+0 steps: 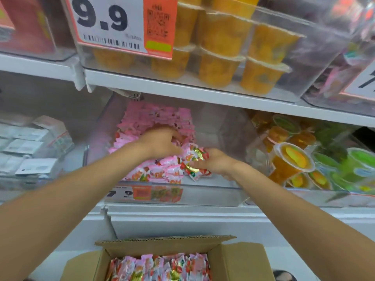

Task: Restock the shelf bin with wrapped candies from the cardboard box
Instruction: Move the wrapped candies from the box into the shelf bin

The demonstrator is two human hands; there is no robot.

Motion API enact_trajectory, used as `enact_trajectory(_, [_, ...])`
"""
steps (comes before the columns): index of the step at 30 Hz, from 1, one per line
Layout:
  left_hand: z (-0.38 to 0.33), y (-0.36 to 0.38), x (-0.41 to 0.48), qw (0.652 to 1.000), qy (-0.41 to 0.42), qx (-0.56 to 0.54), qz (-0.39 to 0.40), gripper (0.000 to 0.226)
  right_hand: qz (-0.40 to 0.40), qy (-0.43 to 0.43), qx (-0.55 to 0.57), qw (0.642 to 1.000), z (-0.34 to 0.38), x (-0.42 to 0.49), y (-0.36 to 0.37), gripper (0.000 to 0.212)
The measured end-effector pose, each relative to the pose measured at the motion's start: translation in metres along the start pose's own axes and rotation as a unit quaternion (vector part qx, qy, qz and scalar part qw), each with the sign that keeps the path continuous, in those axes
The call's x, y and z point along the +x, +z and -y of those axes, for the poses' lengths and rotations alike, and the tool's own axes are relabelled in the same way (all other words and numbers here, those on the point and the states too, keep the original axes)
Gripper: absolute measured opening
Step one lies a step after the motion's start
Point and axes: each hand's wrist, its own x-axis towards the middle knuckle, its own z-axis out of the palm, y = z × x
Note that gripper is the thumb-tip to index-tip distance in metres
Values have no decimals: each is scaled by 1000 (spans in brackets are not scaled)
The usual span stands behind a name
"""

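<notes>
Glossy wrapped candies [160,171] fill a clear plastic shelf bin [221,128] above a matt corrugated cardboard box [241,258].

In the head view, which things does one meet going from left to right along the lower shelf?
White packets → left hand → right hand, gripping wrapped candies → orange and green jelly cups.

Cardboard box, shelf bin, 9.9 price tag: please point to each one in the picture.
cardboard box [243,260]: head view, on its right flap.
shelf bin [213,196]: head view, on its clear front wall.
9.9 price tag [102,15]: head view, on the white field between the digits.
</notes>
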Motion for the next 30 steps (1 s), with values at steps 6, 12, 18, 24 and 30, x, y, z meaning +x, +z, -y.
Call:
enact_trajectory(6, [-10, 8, 9, 999, 4, 47, 0, 46, -2, -12, 61, 998, 0, 2, 4, 18])
enact_trajectory(12, [-13, 9, 14, 999, 30, 28, -13, 43, 20, -17, -292, 956, 0, 6, -2, 55])
enact_trajectory(18, [-13, 10, 21, 998, 55, -6, 31, 48, 90, -2, -79, 993, 3, 1, 0, 24])
enact_trajectory(24, [-14, 11, 26, 997, 53, 47, 35, 69, 65, -2, -107, 992, 6, 0, -1, 21])
enact_trajectory(30, [-10, 7, 30, 997, 28, 41, 62, 87, 55, 17, 50, 997, 2, -5, -1, 11])
